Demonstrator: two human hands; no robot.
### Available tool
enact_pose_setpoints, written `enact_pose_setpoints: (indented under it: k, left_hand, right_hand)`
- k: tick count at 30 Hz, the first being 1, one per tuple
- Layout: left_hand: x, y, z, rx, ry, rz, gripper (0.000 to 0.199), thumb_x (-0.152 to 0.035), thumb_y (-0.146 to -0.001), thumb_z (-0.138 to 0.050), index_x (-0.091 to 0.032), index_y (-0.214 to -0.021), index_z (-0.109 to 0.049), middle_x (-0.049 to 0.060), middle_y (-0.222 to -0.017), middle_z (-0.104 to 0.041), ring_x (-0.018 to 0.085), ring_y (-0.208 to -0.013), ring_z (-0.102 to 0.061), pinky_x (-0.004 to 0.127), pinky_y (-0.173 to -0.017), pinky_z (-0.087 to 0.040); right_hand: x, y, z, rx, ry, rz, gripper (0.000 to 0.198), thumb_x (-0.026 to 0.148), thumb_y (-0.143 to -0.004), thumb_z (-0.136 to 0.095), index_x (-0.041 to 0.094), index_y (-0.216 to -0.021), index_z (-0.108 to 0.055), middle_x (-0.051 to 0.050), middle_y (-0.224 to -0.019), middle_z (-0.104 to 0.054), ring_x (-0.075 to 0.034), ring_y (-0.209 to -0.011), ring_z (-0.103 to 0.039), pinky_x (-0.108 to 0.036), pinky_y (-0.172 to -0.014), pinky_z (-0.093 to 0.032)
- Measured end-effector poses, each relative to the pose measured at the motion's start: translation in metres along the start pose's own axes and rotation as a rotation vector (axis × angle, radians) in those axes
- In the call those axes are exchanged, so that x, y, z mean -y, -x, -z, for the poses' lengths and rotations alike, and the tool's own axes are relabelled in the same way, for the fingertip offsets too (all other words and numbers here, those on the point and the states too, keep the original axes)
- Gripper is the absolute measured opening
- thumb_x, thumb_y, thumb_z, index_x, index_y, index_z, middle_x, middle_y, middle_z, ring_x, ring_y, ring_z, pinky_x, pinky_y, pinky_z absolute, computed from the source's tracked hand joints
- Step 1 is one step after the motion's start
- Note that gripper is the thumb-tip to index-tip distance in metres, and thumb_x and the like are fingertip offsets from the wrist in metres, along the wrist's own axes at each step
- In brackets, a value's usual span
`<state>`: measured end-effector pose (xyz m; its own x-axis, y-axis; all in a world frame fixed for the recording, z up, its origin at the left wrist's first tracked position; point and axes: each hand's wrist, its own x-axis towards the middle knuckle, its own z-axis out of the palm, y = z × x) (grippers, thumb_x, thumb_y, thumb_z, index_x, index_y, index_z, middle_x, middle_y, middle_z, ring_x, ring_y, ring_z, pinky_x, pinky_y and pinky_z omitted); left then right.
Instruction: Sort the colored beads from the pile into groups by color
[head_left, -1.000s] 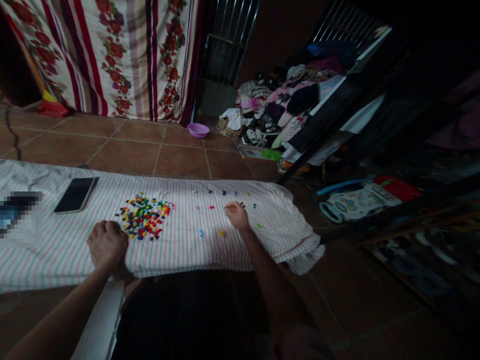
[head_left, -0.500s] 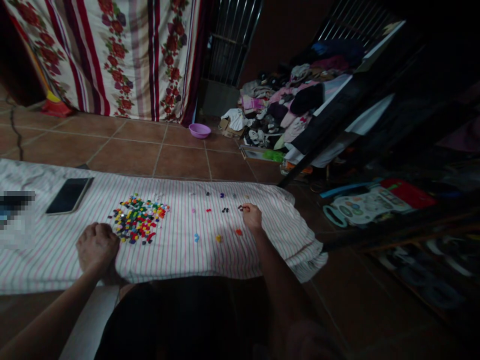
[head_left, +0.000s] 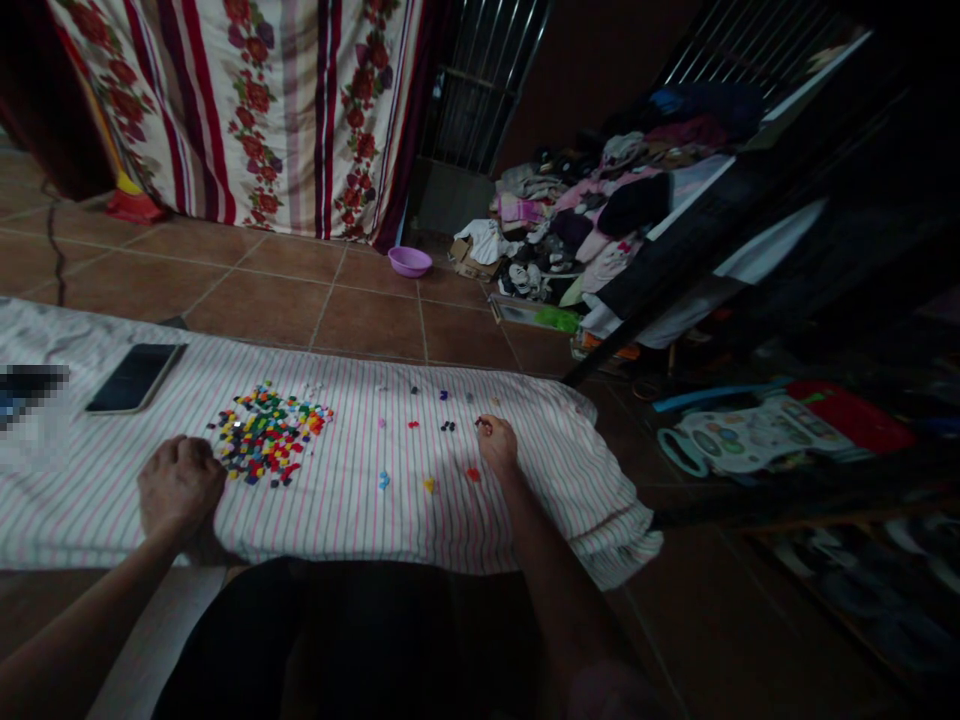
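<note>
My right hand is over the striped cloth, thumb and finger pinched on a small dark brown piece. Close by lie small dark pieces, an orange-red cluster and a yellow cluster. Light blue pieces, a pink piece and red pieces sit farther left. My left hand rests with curled fingers on the cloth, beside a heap of small multicoloured pieces; its palm side is hidden, and no held thing shows.
The striped cloth covers a low surface, with a phone at left. On the tiled floor beyond are a purple basin and a clothes pile. A toy panel and a dark post stand at right.
The view has shifted and tilted slightly. My right hand stays by the dark brown piece, its fingers turned a little. My left hand still rests beside the heap.
</note>
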<state>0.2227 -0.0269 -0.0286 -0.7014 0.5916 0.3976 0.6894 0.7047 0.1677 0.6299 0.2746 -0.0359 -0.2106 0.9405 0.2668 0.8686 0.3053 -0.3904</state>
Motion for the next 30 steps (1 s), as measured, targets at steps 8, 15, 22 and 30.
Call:
enact_pose_setpoints:
  k: [8,15,22,30]
  left_hand:
    - [-0.003,-0.002,0.006,0.054,0.012,0.013,0.028,-0.024,-0.086,-0.039,-0.011,-0.097,-0.061,0.017,-0.100,-0.062,0.028,-0.097,-0.057,0.040,-0.086,-0.042]
    - [0.002,-0.002,-0.001,0.071,0.005,0.004,0.025,-0.024,-0.086,-0.040,-0.014,-0.099,-0.059,0.014,-0.102,-0.060,0.025,-0.100,-0.054,0.037,-0.089,-0.040]
    - [0.000,-0.002,-0.001,0.068,0.010,0.033,0.027,-0.025,-0.087,-0.037,-0.014,-0.097,-0.059,0.015,-0.106,-0.061,0.026,-0.105,-0.054,0.038,-0.091,-0.040]
    - [0.001,-0.001,-0.001,0.043,0.066,0.020,0.023,-0.023,-0.086,-0.040,-0.016,-0.094,-0.060,0.014,-0.103,-0.061,0.027,-0.104,-0.054,0.040,-0.091,-0.041]
  right_hand:
    - [-0.008,-0.007,-0.006,0.001,0.037,0.045,0.031,0.021,-0.079,-0.053,0.017,-0.105,-0.071,-0.009,-0.090,-0.069,-0.020,-0.086,-0.060,-0.029,-0.080,-0.045]
    - [-0.012,-0.009,-0.010,0.005,0.026,0.148,0.025,0.021,-0.079,-0.052,0.017,-0.093,-0.073,-0.011,-0.086,-0.067,-0.022,-0.085,-0.058,-0.031,-0.082,-0.044]
    - [-0.013,-0.007,-0.011,-0.003,0.020,0.156,0.029,0.022,-0.079,-0.049,0.017,-0.094,-0.073,-0.011,-0.088,-0.067,-0.023,-0.088,-0.058,-0.033,-0.084,-0.044]
    - [-0.011,-0.009,-0.008,0.000,0.017,0.172,0.035,0.024,-0.080,-0.046,0.015,-0.099,-0.074,-0.013,-0.091,-0.068,-0.023,-0.088,-0.059,-0.034,-0.084,-0.045]
